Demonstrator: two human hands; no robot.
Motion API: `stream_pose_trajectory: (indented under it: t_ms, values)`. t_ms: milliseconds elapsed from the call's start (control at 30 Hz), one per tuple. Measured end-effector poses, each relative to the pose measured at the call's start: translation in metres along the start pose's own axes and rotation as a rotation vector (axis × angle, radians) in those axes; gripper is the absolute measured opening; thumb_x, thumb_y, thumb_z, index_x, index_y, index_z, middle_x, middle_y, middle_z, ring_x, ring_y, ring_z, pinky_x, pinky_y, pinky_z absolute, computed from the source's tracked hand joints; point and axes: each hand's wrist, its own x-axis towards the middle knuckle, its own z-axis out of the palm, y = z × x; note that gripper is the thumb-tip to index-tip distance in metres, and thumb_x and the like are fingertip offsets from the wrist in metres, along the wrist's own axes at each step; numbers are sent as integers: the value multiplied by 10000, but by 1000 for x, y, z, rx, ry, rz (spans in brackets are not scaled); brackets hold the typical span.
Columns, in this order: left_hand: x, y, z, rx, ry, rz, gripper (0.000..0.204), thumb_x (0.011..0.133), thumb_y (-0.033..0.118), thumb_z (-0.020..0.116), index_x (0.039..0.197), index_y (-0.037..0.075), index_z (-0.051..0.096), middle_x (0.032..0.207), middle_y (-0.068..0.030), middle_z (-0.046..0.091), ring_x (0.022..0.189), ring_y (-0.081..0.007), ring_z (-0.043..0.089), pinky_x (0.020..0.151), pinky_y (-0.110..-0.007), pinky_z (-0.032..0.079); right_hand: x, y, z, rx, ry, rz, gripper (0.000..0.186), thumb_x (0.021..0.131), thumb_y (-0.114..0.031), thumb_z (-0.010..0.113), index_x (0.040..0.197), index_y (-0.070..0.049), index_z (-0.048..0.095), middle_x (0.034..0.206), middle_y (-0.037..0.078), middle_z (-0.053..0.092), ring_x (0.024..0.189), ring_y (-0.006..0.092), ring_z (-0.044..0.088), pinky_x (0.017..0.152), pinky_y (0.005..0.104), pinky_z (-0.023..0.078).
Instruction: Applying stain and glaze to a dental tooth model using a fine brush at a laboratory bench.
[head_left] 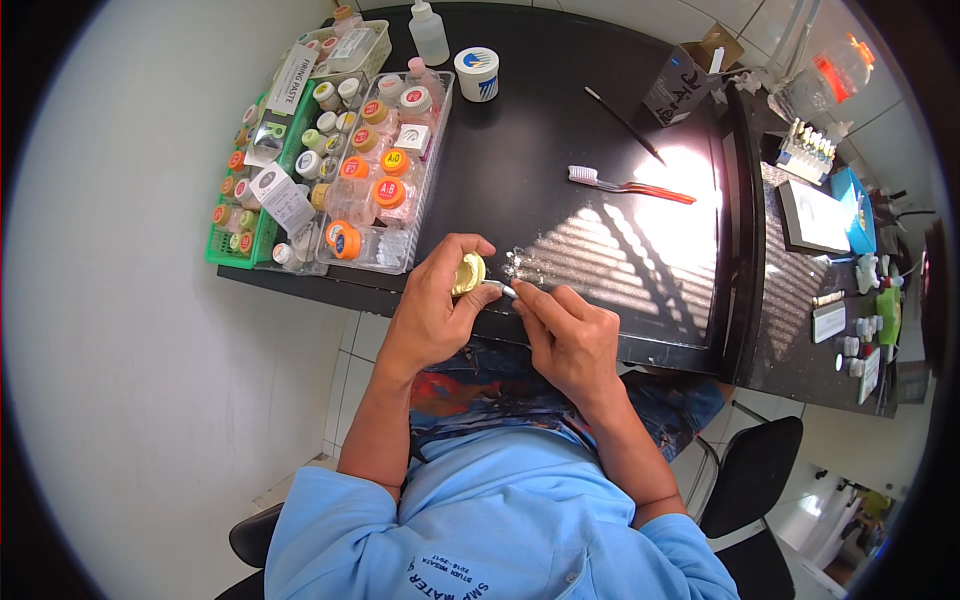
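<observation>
My left hand (428, 315) is closed around a pale yellow dental plaster cast (468, 274) at the table's front edge. In my right hand (575, 335) is a slim silvery tool (500, 288), pinched between the fingers. The tool's left end lies against my left thumb, beside the cast. How its tip meets the cast is too small to make out. White crumbs and powder (520, 265) are scattered on the black table (510, 150) just beyond my hands.
On the left stand a clear tray (408, 258) and a green basket (213, 245) full of small jars. A white tub (477, 75) and squeeze bottle (428, 35) are at the back. A toothbrush (640, 188), thin brush (625, 125) and dark box (680, 85) lie rightward.
</observation>
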Motion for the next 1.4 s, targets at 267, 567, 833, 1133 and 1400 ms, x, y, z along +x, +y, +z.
stream_pose_trajectory:
  t_ms: [267,567,833,1133,1400]
  values:
    - [0,-3,1,3,18,43,329,996,60,802,1285,26,649,891,-33,655,801,-106,608,732,-291,510,-1,1,-1,-2,-11,12,249,950,-168,848,1196,-135,827,718,41,559,522,235,615,505,398,479]
    - [0,3,-6,-42,-54,-36,424,964,74,823,1337,22,628,1104,-143,716,945,-260,700,862,-382,557,1,-1,-3,38,-17,7,249,944,-151,850,1192,-139,835,712,38,555,520,226,608,506,394,475]
    - [1,3,-10,-31,-106,-25,458,964,69,816,1377,23,626,1098,-148,724,958,-253,714,874,-377,560,-1,1,-2,50,-25,1,259,934,-144,858,1192,-145,840,707,33,550,513,215,600,504,389,470]
    - [1,1,-8,-78,-102,-12,377,998,93,794,1337,26,643,1001,-32,676,890,-103,628,806,-283,524,-1,0,-3,30,-19,-10,256,932,-147,860,1187,-137,836,707,34,552,514,216,597,504,385,469]
    - [1,1,-8,-77,-105,-1,356,1004,99,788,1321,22,644,1049,-49,695,923,-118,648,843,-296,535,0,0,-3,35,-18,-8,253,940,-148,853,1191,-132,834,708,34,553,522,215,603,512,380,475]
